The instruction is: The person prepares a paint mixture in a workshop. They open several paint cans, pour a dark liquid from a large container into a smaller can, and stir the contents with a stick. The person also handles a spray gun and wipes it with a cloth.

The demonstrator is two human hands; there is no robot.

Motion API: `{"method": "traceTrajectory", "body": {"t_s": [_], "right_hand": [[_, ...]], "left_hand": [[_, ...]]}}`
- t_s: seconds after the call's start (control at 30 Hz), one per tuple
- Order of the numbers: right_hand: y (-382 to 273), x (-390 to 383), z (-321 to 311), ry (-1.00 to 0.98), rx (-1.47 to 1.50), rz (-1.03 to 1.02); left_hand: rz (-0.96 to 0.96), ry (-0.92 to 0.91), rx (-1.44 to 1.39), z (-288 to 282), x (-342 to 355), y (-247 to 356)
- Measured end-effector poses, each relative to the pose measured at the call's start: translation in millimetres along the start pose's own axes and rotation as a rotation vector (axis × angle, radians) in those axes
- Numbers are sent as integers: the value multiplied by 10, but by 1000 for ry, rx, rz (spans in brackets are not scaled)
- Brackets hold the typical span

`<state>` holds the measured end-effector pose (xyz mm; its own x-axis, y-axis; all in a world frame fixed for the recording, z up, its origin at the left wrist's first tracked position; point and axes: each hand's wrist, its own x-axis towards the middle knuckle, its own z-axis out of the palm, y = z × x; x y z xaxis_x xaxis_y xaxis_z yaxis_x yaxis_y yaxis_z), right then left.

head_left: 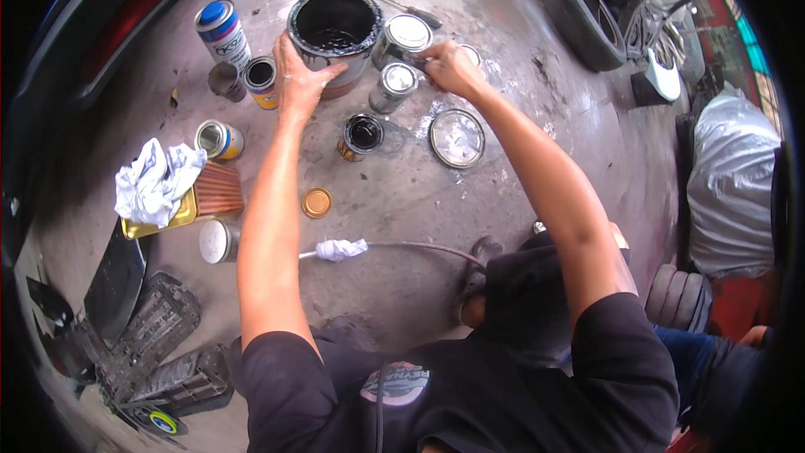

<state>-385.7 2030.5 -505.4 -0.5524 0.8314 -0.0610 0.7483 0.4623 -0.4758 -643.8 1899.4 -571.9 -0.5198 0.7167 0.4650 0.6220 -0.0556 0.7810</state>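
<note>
My left hand (300, 80) is against the near left side of a bucket (352, 63) with dark contents. Its fingers curve along the wall and the thumb stretches to the right. My right hand (457, 71) is closed beside a silver lidded can (407, 33); its fingertips are bunched, and what they hold is hidden. A second lidded metal can (394, 88) stands just below them. A small open can of black paint (362, 136) and a round paint-smeared lid (457, 138) are nearer to me. Behind my right hand, a pale round object (471, 55) partly shows.
Left of the bucket stand a tall blue-capped can (222, 33) and a small yellow-labelled can (261, 82). A crumpled white cloth (159, 180) lies on a rectangular tin (220, 189). A gold lid (317, 202) and a hose (411, 245) lie on the floor. A tyre (587, 17) is at far right.
</note>
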Motion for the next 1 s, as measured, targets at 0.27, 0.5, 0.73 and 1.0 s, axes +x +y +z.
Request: {"method": "traceTrajectory", "body": {"t_s": [0.27,0.5,0.73,1.0], "right_hand": [[-79,233,4,42,-13,-157],[-140,71,-104,60,68,-107],[-382,-260,-43,127,117,-49],[-675,-581,349,310,185,-2]], "left_hand": [[17,0,39,-3,1,-28],[38,-20,11,-22,12,-9],[48,-1,12,-18,8,-18],[43,36,5,9,1,-9]]}}
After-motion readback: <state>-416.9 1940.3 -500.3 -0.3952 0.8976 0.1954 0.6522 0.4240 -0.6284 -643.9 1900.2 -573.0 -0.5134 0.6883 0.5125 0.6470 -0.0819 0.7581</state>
